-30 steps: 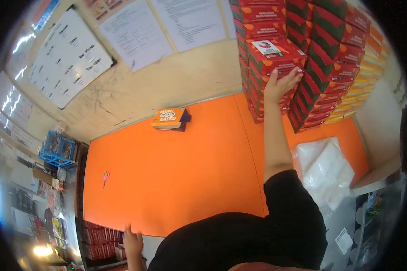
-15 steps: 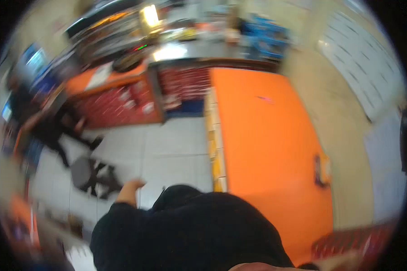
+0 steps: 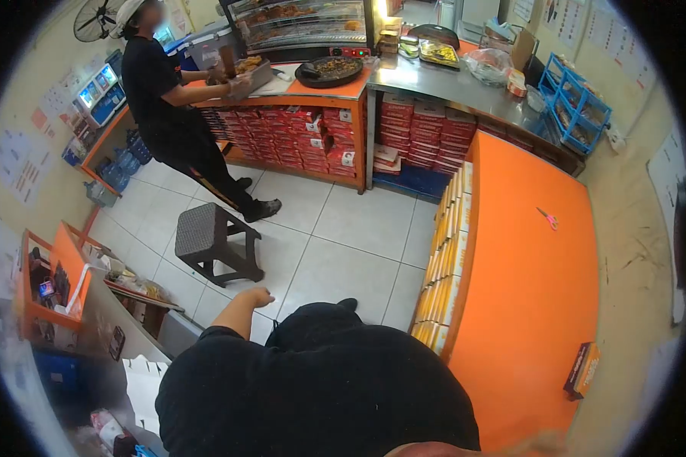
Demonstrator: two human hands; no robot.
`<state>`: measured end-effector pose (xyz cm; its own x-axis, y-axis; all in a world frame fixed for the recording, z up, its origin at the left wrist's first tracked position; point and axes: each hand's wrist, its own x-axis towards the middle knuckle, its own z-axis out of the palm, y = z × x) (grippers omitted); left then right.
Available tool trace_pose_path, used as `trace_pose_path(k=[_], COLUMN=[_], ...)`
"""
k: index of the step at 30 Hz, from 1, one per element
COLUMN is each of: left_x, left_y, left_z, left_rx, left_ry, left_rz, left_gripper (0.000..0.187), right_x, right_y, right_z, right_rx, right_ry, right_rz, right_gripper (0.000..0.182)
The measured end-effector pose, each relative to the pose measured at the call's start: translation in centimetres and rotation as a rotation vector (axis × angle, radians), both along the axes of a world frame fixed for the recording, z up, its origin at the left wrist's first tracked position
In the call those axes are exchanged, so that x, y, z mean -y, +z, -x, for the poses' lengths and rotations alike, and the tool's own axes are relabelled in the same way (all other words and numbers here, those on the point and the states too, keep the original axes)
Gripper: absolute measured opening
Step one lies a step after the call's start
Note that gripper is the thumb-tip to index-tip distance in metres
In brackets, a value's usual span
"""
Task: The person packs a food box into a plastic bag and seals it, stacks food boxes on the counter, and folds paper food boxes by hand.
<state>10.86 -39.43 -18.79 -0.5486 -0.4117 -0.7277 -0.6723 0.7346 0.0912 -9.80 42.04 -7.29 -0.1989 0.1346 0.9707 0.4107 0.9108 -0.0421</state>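
Note:
My left hand [image 3: 258, 297] hangs over the tiled floor, its fingers curled in and nothing visible in them. Nearest to it is a dark woven-look plastic stool [image 3: 213, 240], which it does not touch. At the lower right edge, a blurred patch of skin, seemingly my right hand [image 3: 543, 442], shows over the near end of the orange counter [image 3: 526, 305]; its fingers cannot be made out. On that counter lie pink-handled scissors [image 3: 548, 219] and, by the wall, a small dark-and-orange box [image 3: 581, 371].
A co-worker [image 3: 164, 99] stands at the far counter, hands at a food container [image 3: 251, 75]. Beside it are a black pan of food [image 3: 329, 71] and a glass display case [image 3: 301, 27]. Red boxes [image 3: 282, 141] fill the shelf below; yellow-white boxes [image 3: 446, 263] line the orange counter's side.
My view has swung, bringing the co-worker, display case and stool nearer the middle. The orange counter now sits further right. My left hand has shifted slightly right in view.

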Motion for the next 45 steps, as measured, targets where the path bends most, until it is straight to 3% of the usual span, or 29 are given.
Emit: trace_pose_path(k=[2, 4, 6, 7, 9, 13, 15, 18, 21, 23, 24, 26, 27, 28, 30, 31, 33, 34, 36, 41, 45], left_x=[2.5, 6.5, 8.7, 9.7, 12.2, 17.2, 18.4, 20.6, 22.3, 22.7, 22.6, 21.1, 20.6, 20.0, 16.5, 14.5, 10.8, 9.1, 6.5, 5.9, 7.0], left_y=[-1.0, -6.9, -6.9, -7.6, -7.7, -7.6, -6.1, -6.0, -6.2, -7.3, -7.9, -7.2, -10.1, -12.7, -9.8, -9.1, -8.4, -7.9, -7.0, -5.5, -4.3], left_z=[-1.3, -3.1, -2.1, -1.6, 0.5, 4.6, 5.4, 4.5, 1.2, -1.4, -2.9, -5.0, -7.4, -9.1, -9.0, -8.7, -7.0, -5.4, -1.7, 11.0, 21.7], left_rx=[0.131, 0.155, 0.178, 0.128, 0.043, -0.152, -0.359, -0.304, -0.277, -0.270, -0.266, -0.239, -0.102, 0.031, 0.116, 0.117, 0.102, 0.081, 0.025, -0.177, -0.357], left_ry=[0.013, -0.047, 0.012, 0.034, 0.075, 0.178, 0.445, 0.463, 0.567, 0.711, 0.808, 0.880, 0.715, 0.549, 0.122, 0.143, 0.511, 0.681, 0.875, 1.029, 1.032], left_rz=[-0.107, -0.079, -0.134, -0.104, -0.086, -0.180, -0.184, -0.192, -0.175, -0.155, -0.136, -0.089, -0.093, -0.094, -0.121, -0.192, -0.373, -0.433, -0.504, -0.534, -0.590], left_gripper=[0.055, 0.054, 0.054, 0.054, 0.054, 0.052, 0.050, 0.049, 0.050, 0.050, 0.050, 0.046, 0.043, 0.040, 0.037, 0.036, 0.034, 0.033, 0.031, 0.028, 0.025], right_x=[6.7, 15.2, 25.5, 29.5, 36.9, 46.4, 50.5, 54.9, 59.5, 61.0, 61.1, 60.9, 60.5, 61.5, 64.1, 65.2, 67.7, 69.2, 72.0, 76.4, 77.5], right_y=[-3.8, -6.6, -7.1, -6.3, -5.3, -3.9, -4.5, -8.2, -9.6, -11.4, -12.9, -18.4, -21.2, -21.1, -20.8, -21.2, -22.5, -22.3, -22.2, -24.4, -29.6], right_z=[2.8, 5.3, 7.4, 8.1, 10.7, 15.1, 17.7, 19.7, 20.8, 21.5, 22.3, 25.7, 27.1, 28.3, 31.1, 32.6, 36.4, 38.4, 42.3, 52.4, 59.9], right_rx=[0.167, 0.379, 0.657, 0.641, 0.969, 1.217, 1.284, 1.281, 1.505, 1.751, 1.765, 2.461, 2.586, 2.591, 2.559, 2.566, 2.219, 2.222, 2.263, 2.313, 2.208], right_ry=[0.339, 0.588, 0.596, 0.598, 0.616, 0.749, 0.786, 0.901, 0.998, 1.083, 1.072, 0.907, 0.788, 0.794, 0.715, 0.719, 1.099, 1.103, 1.132, 0.991, 1.015], right_rz=[0.036, 0.160, 0.360, 0.357, 0.456, 0.284, 0.315, 0.395, 0.370, 0.085, 0.081, -0.028, -0.038, -0.049, -0.217, -0.222, -0.207, -0.223, -0.007, -0.077, -0.724], right_gripper=[0.046, 0.047, 0.054, 0.054, 0.050, 0.050, 0.049, 0.046, 0.046, 0.045, 0.045, 0.047, 0.050, 0.050, 0.046, 0.046, 0.036, 0.036, 0.040, 0.036, 0.032])
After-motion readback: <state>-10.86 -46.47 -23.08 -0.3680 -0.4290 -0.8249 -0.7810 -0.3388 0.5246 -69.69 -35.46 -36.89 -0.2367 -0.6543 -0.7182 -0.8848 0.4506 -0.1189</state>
